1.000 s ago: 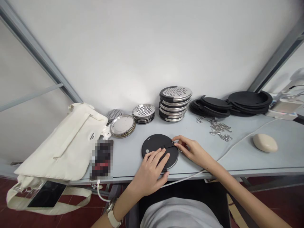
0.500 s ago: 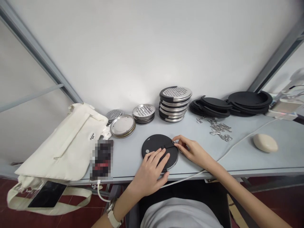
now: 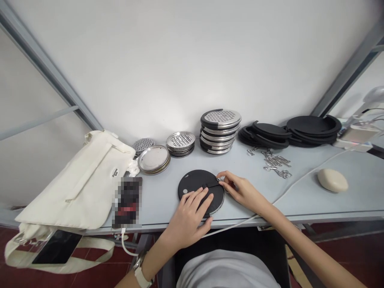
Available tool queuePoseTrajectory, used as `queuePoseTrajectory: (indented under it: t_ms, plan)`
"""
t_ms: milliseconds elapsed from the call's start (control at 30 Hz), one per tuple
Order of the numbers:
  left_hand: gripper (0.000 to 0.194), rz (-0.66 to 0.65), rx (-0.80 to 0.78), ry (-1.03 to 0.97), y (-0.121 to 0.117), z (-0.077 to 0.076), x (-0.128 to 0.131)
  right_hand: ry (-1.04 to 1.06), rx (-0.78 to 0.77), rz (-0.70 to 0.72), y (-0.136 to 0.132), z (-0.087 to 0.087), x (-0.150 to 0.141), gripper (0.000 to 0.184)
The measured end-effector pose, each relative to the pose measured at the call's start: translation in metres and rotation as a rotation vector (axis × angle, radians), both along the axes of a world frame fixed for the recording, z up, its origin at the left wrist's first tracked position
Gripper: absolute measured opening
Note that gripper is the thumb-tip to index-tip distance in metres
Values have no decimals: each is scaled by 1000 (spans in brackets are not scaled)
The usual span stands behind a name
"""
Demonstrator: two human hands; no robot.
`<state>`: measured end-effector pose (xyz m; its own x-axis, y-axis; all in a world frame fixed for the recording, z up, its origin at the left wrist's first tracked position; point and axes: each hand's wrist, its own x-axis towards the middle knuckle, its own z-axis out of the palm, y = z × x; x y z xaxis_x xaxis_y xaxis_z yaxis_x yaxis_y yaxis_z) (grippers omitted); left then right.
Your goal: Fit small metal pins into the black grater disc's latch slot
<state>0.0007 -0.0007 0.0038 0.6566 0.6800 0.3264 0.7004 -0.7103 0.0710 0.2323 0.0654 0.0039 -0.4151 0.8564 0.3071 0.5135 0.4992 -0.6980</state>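
On the table lies a round black grater holder (image 3: pixel 192 182) with a silvery edge at its lower right and a strap-like strip across it. My left hand (image 3: pixel 192 218) rests on it, fingers spread on its top and thumb by its near rim. At the holder's right edge, the thumb and index finger of my right hand (image 3: pixel 235 188) pinch a small metal wire hook (image 3: pixel 218 179). Part of that hook is hidden by the fingertips. Several similar wire hooks (image 3: pixel 276 161) lie loose farther right.
Along the wall stand a tall stack of black-rimmed graters (image 3: pixel 221 132), metal grater discs (image 3: pixel 180 142), plain metal discs (image 3: pixel 153 160) and black holders (image 3: pixel 267 134). A cream bag (image 3: pixel 75 184) and blurred phone (image 3: pixel 127 202) are left. A white cable (image 3: pixel 295 184) passes the beige oval object (image 3: pixel 332 180).
The whole view has shifted slightly. Both hands keep their places on the black holder, and the right fingers still pinch the hook at its edge.
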Motion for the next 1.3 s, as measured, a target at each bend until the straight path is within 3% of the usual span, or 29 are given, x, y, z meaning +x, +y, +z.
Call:
queuePoseTrajectory:
  t_ms: [1300]
  plan:
    - [55, 12, -45, 10, 0, -1, 0, 10, 10, -32, -2, -3, -2, 18]
